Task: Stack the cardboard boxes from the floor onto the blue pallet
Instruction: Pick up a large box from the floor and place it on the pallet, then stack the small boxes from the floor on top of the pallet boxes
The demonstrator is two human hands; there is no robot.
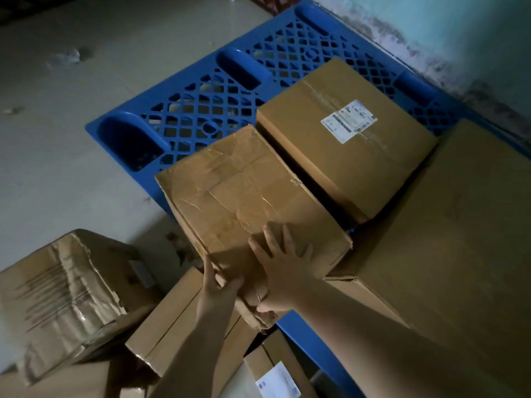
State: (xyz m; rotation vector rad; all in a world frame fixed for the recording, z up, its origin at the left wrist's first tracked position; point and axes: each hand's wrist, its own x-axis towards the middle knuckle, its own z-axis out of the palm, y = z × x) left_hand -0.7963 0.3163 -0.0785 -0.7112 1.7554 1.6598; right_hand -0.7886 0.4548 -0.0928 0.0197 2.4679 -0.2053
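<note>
A crumpled, taped cardboard box [238,193] rests on the near-left part of the blue pallet [201,99], its near corner overhanging the edge. My left hand [219,285] grips that near corner from the left side. My right hand [283,265] lies flat on the box's top with fingers spread, thumb hooked over the near edge. Behind it on the pallet sits a box with a white label [344,139]. A large box [459,231] fills the pallet's right side.
On the floor at the near left stand a dented box [60,297], a long flat box [175,317] and a labelled box [273,377]. A stained wall [459,33] runs behind the pallet. Bare concrete floor [57,124] lies to the left.
</note>
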